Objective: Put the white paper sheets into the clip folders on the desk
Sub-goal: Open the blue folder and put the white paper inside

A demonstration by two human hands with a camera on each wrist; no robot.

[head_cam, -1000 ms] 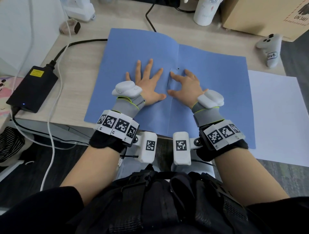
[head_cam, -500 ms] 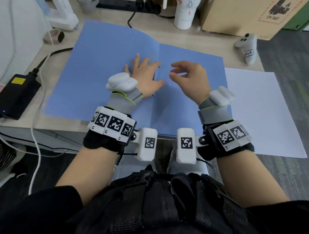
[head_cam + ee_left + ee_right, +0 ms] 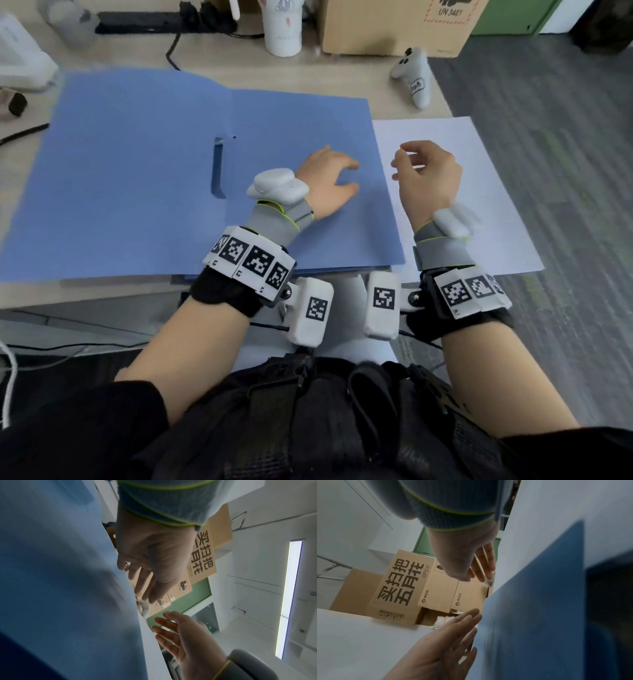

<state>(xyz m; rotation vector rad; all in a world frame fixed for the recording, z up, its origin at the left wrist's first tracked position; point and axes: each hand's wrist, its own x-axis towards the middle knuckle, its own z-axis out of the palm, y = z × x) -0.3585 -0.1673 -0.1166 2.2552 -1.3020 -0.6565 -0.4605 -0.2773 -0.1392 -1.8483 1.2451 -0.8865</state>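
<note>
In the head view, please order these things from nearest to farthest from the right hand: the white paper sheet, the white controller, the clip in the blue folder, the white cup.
From the right hand:
1. white paper sheet, directly under the hand.
2. white controller, beyond it at the desk's far right.
3. clip, to the left on the folder's spine, and white cup, far back: too close to call.

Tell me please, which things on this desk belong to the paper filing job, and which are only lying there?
Belong to the job:
- open blue folder
- white paper sheet, right of the folder
- left hand and right hand, both empty

Just lying about:
- white controller
- cardboard box
- white cup
- black power strip
</note>
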